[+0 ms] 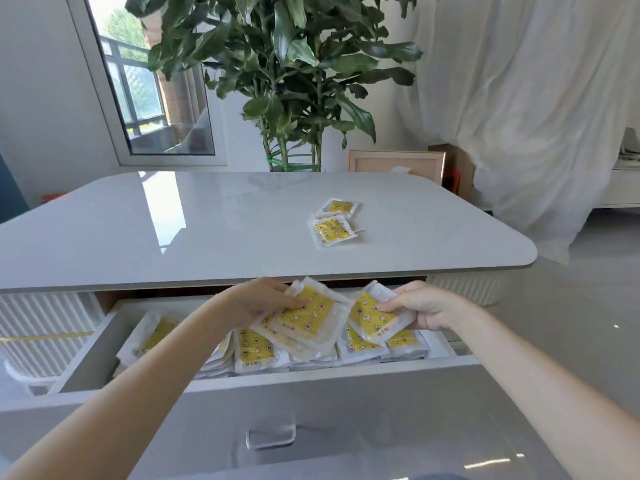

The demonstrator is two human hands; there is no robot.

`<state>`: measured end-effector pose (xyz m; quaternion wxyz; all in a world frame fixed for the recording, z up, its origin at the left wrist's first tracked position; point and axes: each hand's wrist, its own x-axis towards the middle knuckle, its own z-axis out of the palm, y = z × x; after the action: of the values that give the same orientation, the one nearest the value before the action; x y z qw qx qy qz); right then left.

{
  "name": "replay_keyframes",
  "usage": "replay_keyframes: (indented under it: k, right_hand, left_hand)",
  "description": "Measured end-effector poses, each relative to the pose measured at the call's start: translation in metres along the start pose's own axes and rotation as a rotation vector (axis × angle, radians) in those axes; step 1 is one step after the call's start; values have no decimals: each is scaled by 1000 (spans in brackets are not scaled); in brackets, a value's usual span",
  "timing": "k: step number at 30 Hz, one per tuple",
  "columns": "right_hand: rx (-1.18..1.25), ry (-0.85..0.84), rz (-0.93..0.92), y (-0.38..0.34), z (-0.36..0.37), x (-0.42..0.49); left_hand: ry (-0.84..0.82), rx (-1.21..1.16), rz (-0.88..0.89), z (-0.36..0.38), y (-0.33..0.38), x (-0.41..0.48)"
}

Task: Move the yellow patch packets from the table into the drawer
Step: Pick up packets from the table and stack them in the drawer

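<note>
1. Packets: the left hand [259, 299] pinches a yellow stack [304, 318].
2. Just right of it, the right hand [424, 306] pinches another packet [372, 317].
3. Under both grips, the open drawer [86, 351] holds a loose layer [252, 351] of them.
4. Beyond the grips, small piles [334, 230] lie on the table [207, 220].

Yellow patch packets [254, 351] (clear-edged, star-printed) lie heaped in the open drawer [86, 355], while other packets [333, 231] overlap on the table [173, 230].
</note>
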<state>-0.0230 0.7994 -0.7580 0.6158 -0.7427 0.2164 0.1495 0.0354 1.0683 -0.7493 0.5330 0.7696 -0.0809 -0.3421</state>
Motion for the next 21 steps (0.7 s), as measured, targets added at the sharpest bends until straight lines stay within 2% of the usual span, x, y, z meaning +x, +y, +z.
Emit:
replay_keyframes:
  k: [4, 10, 16, 21]
  right_hand:
    - [-105, 202, 44, 20, -5, 17]
    - [-517, 537, -2, 37, -13, 45]
    - [-578, 637, -12, 41, -14, 61]
    - [-887, 663, -110, 48, -14, 66]
  left_hand:
    - [-12, 9, -110, 10, -15, 12]
    - [42, -25, -175, 23, -25, 40]
    - [79, -74, -218, 37, -28, 72]
    - [117, -104, -235, 47, -26, 91]
